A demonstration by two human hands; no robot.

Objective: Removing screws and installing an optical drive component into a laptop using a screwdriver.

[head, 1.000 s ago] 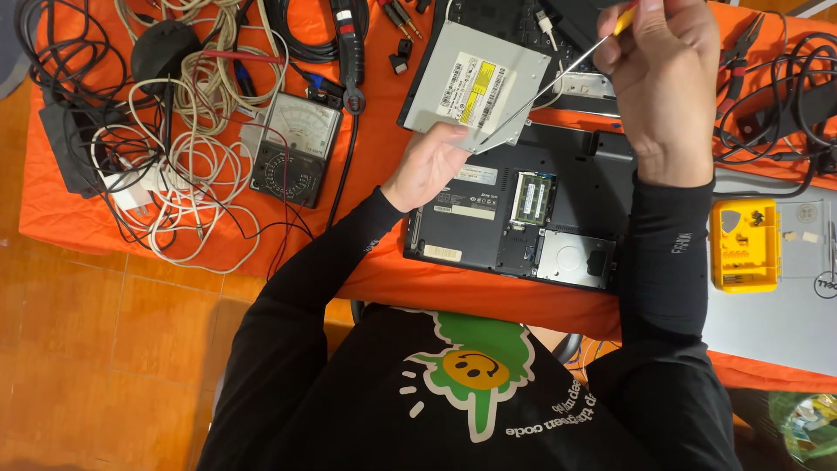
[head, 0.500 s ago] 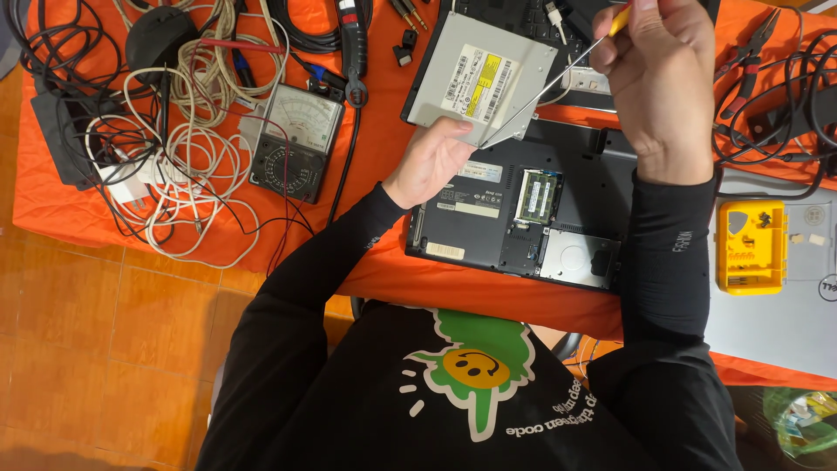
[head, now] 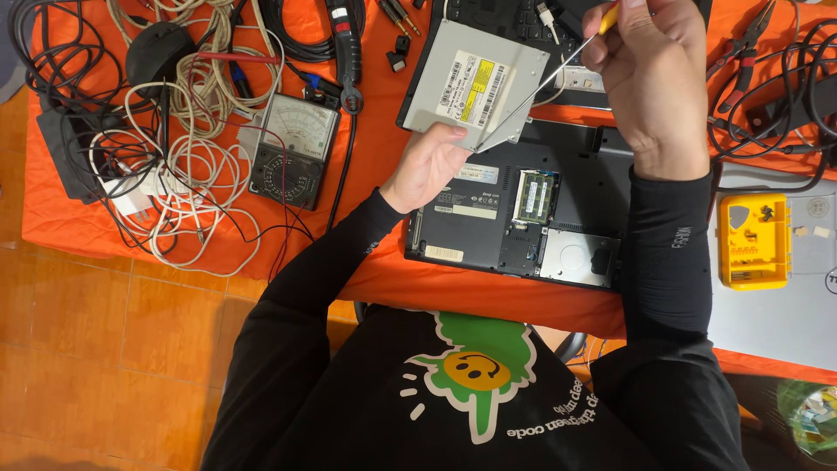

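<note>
The drive [head: 475, 83], a flat silver slab with a label on its face, is held tilted above the open laptop [head: 523, 209], near the middle of the surface [head: 375, 148]. The left hand [head: 427, 166] holds it from below, its grip closed on the drive's near edge, thumb on top. The right hand [head: 649, 74] is raised beside it, its grip closed around a screwdriver [head: 558, 70] with a yellow handle; the thin shaft slants down to the drive's near right corner and its tip seems to touch there.

The laptop lies bottom up under both hands, its cover off, with a memory module [head: 536, 194] and a silver hard disk [head: 575, 259] showing. The surface is covered in orange cloth. Left of the left hand lies an analogue meter [head: 292, 148], and further left a tangle of white and black cables [head: 174, 166]. To the right of the right arm sits a yellow bit case [head: 754, 240] on a grey laptop lid [head: 785, 314]. Pliers [head: 745, 44] lie near the far right corner.
</note>
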